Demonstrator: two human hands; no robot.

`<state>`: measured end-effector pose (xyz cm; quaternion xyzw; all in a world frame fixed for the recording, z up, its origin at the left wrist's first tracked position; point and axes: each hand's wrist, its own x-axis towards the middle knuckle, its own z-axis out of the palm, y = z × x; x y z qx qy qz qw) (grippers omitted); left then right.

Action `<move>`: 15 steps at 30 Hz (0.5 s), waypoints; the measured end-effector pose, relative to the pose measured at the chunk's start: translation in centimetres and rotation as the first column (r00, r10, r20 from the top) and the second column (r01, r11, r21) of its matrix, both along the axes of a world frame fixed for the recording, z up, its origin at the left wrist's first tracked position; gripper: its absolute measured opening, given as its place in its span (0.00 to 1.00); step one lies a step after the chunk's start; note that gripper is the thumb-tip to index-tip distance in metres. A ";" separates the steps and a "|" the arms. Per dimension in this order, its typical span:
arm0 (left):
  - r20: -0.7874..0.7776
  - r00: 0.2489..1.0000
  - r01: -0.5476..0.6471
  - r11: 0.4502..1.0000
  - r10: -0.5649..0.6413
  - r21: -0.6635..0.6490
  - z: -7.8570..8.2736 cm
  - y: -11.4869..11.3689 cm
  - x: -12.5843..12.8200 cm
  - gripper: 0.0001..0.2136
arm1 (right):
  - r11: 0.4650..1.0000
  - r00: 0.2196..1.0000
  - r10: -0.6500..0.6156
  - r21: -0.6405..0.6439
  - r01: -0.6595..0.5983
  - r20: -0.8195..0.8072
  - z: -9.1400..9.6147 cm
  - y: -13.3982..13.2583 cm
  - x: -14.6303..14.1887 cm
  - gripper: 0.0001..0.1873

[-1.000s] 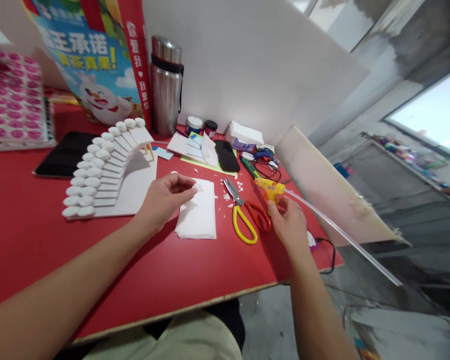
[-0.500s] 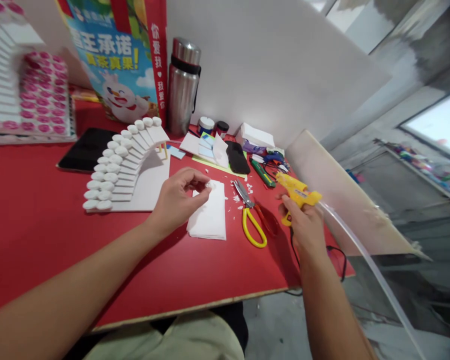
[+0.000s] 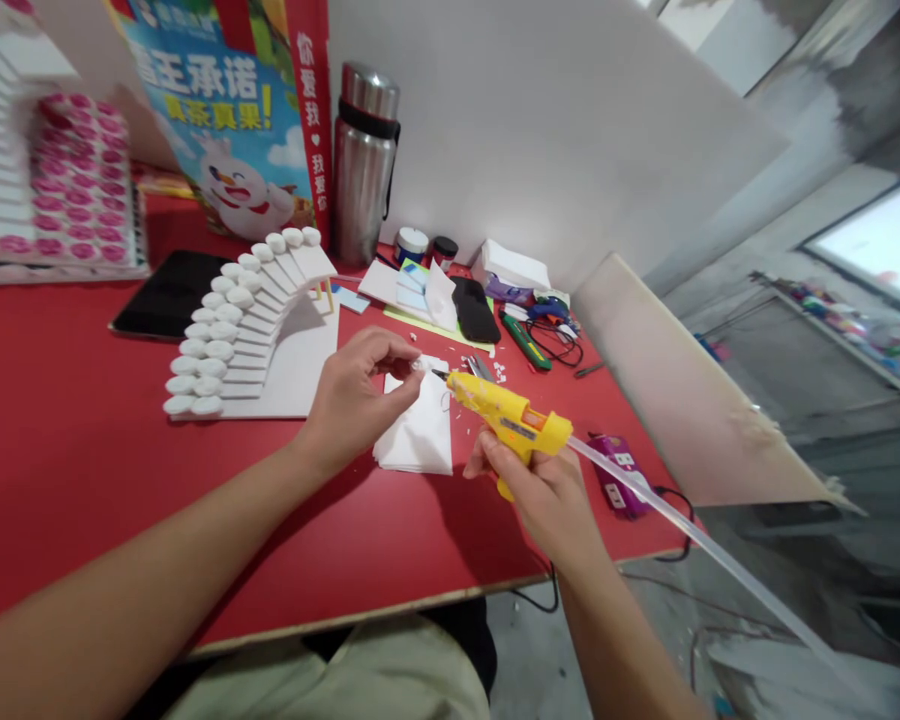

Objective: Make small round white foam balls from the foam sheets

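Between the thumb and fingers of my left hand [image 3: 360, 395] is a small white piece [image 3: 421, 364], too small to make out fully. My right hand [image 3: 544, 485] grips a yellow glue gun [image 3: 506, 410], its nozzle at the white piece. A long clear glue stick [image 3: 675, 515] trails from the gun's back. Below my left fingers lies a stack of white paper [image 3: 416, 435]. Behind the gun the scissors [image 3: 478, 368] are mostly hidden. To the left stands a curved white staircase model [image 3: 247, 345], edged with round white pieces.
At the back are a steel thermos [image 3: 364, 165], a printed bag [image 3: 232, 120], a black phone [image 3: 474, 310] and a green-handled cutter [image 3: 525, 340]. A tablet [image 3: 169, 295] lies behind the staircase. A purple box [image 3: 619, 475] sits by the right edge, near a cable.
My right hand has brought the glue gun leftward to the white piece in my left fingers. The gun now covers most of the scissors, and the purple box has come into view.
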<state>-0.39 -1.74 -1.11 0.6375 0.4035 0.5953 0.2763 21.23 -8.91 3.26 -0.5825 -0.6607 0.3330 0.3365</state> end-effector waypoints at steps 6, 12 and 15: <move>-0.007 1.000 0.003 1.000 -0.003 -0.010 0.3 -0.2 0.1 0.04 | 0.998 0.999 -0.004 0.057 0.001 0.050 0.0 0.5 -0.7 0.19; 0.013 1.000 -0.008 0.999 0.008 -0.037 0.3 -0.1 0.1 0.03 | 0.998 0.999 -0.019 0.067 0.016 0.042 0.2 0.7 -1.3 0.21; 0.025 1.000 -0.003 1.000 0.003 -0.031 0.2 -0.1 0.1 0.04 | 0.997 0.999 -0.026 0.068 0.023 0.046 0.3 0.8 -1.5 0.21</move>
